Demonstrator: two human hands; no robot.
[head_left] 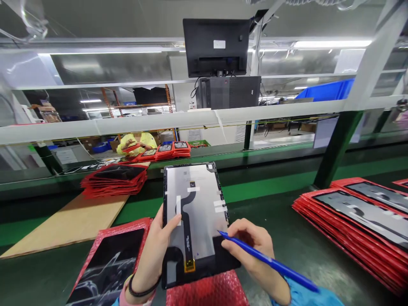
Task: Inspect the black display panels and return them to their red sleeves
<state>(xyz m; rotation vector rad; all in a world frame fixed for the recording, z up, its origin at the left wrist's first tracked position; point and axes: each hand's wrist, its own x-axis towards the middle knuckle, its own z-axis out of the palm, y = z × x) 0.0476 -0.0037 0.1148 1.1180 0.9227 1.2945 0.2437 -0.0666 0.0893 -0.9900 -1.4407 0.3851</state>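
Here, panel (pixel 204 221) in left grip (pixel 157 242), pen (pixel 276 265) in right (pixel 253 242)

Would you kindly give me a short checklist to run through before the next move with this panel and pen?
1. Panel held at its side by the left hand: ok, thumb over the back face.
2. Blue pen in the right hand, tip toward the panel: ok.
3. Pen tip touching the panel: cannot tell from this angle.
4. White tape across the dark cable's upper end: ok.
5. Right arm apart from the red-sleeved stack at right: ok, bare table shows between.
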